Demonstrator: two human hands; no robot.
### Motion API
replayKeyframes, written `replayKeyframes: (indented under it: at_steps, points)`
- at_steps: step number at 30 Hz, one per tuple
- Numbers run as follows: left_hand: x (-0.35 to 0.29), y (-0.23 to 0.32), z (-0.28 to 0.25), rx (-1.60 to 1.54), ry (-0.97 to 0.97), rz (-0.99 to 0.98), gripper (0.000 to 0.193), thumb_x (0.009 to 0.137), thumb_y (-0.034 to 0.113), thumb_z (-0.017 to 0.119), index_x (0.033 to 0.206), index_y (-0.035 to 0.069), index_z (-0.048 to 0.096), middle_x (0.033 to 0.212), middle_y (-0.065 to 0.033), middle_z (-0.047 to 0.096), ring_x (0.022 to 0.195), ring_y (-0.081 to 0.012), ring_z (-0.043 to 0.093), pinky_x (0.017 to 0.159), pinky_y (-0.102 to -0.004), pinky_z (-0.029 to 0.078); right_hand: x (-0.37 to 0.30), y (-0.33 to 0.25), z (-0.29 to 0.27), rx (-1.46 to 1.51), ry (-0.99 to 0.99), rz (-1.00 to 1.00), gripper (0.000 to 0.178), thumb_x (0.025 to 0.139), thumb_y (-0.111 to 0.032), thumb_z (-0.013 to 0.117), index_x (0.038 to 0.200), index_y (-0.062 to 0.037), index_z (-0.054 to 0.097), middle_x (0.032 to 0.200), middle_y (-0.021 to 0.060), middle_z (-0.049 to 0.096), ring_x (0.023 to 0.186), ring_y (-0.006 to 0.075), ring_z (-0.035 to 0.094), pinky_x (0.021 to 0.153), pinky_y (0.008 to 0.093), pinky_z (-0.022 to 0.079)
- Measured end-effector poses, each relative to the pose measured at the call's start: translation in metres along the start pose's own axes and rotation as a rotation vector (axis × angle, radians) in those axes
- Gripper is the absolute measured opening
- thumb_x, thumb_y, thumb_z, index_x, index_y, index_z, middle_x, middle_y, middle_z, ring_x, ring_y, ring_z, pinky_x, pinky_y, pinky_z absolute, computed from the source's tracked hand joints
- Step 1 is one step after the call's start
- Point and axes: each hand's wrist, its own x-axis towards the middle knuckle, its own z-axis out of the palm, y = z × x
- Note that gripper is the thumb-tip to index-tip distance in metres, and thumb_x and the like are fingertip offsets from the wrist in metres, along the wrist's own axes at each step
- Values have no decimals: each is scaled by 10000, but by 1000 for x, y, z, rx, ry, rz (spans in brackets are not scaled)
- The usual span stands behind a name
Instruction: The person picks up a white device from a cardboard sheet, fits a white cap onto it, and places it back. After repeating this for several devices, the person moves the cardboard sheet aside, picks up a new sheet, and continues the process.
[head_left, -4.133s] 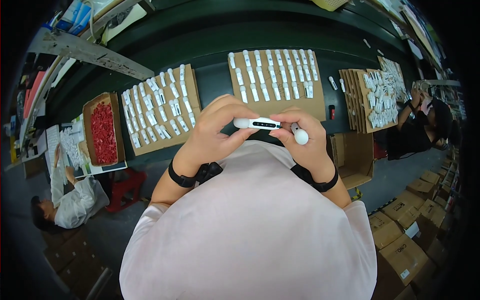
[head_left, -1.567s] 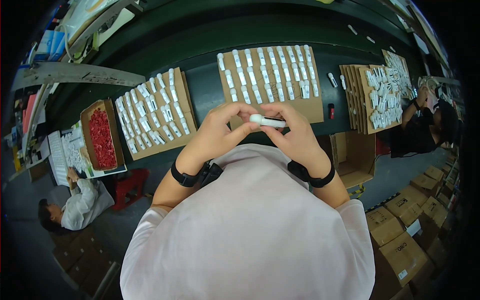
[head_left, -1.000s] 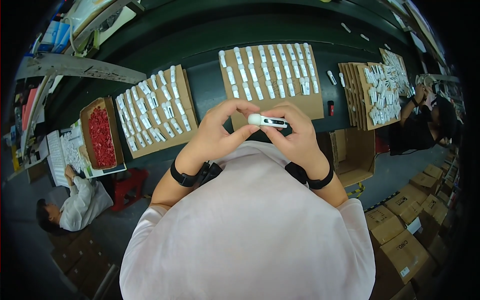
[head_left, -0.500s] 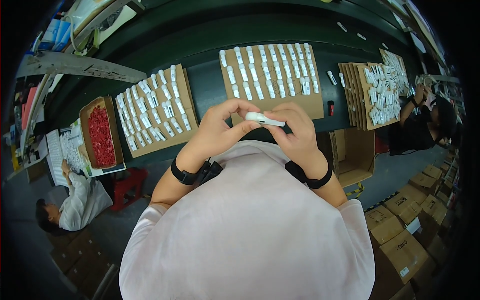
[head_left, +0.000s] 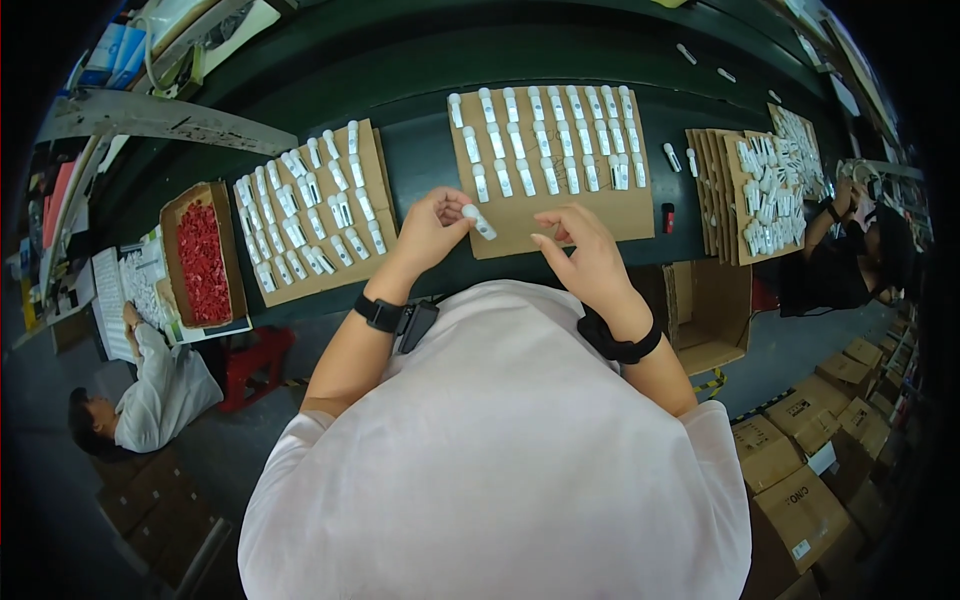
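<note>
My left hand (head_left: pixel 432 236) pinches a small white stick-shaped device with a rounded head (head_left: pixel 479 222). It is held at a slant over the near left part of a cardboard sheet (head_left: pixel 625 222). Rows of similar white devices (head_left: pixel 546 150) lie on that sheet, most with the rounded head away from me. My right hand (head_left: pixel 592 262) is apart from the device, above the sheet's near edge, its fingers loosely spread and holding nothing.
Left of the middle sheet, another cardboard sheet (head_left: pixel 372 150) bears more devices. Beyond it stands a box of red pieces (head_left: pixel 203 265). Stacked sheets with piled devices (head_left: pixel 768 195) lie right, near a small red-and-black piece (head_left: pixel 668 218). Co-workers sit at both sides.
My right hand has let go of the device and moved away to the right. My left hand has carried it leftward and tilted it, rounded head now away from me.
</note>
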Motion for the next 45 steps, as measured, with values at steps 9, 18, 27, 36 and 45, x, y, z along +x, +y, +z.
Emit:
replayKeyframes:
  at_steps: [9, 18, 27, 36, 45]
  points:
    - [26, -50, 18, 226, 31, -85, 174, 820, 55, 688, 959, -16, 611, 869, -66, 666, 774, -100, 620, 710, -243, 516, -10, 15, 4, -6, -26, 67, 132, 846, -46, 650, 965, -2, 611, 836, 92, 595, 742, 211, 583, 664, 297, 485]
    - [38, -71, 29, 250, 80, -104, 215, 779, 115, 723, 919, -16, 626, 829, -88, 668, 739, -158, 637, 687, -272, 525, -18, 21, 3, -35, -25, 110, 124, 848, -40, 646, 963, -8, 614, 861, 92, 613, 768, 221, 604, 678, 296, 497]
    - [41, -81, 35, 273, 195, -68, 275, 755, 154, 738, 918, -30, 616, 813, -128, 670, 733, -217, 653, 677, -313, 531, -25, 19, -7, -86, -26, 115, 119, 842, -38, 651, 953, -9, 617, 868, 97, 620, 764, 223, 613, 670, 295, 502]
    - [36, -77, 31, 320, 287, -128, 364, 748, 191, 755, 972, -32, 574, 794, -131, 651, 731, -233, 648, 671, -329, 525, -11, 45, -44, -107, -16, 136, 111, 864, -61, 634, 959, -3, 621, 860, 101, 616, 738, 209, 610, 650, 286, 494]
    - [32, -71, 44, 390, 477, -156, 367, 772, 215, 740, 964, -14, 526, 712, -96, 577, 638, -218, 575, 603, -327, 478, 45, 121, -137, -146, 18, 106, 134, 876, -88, 630, 968, 9, 623, 825, 86, 620, 692, 167, 590, 639, 269, 481]
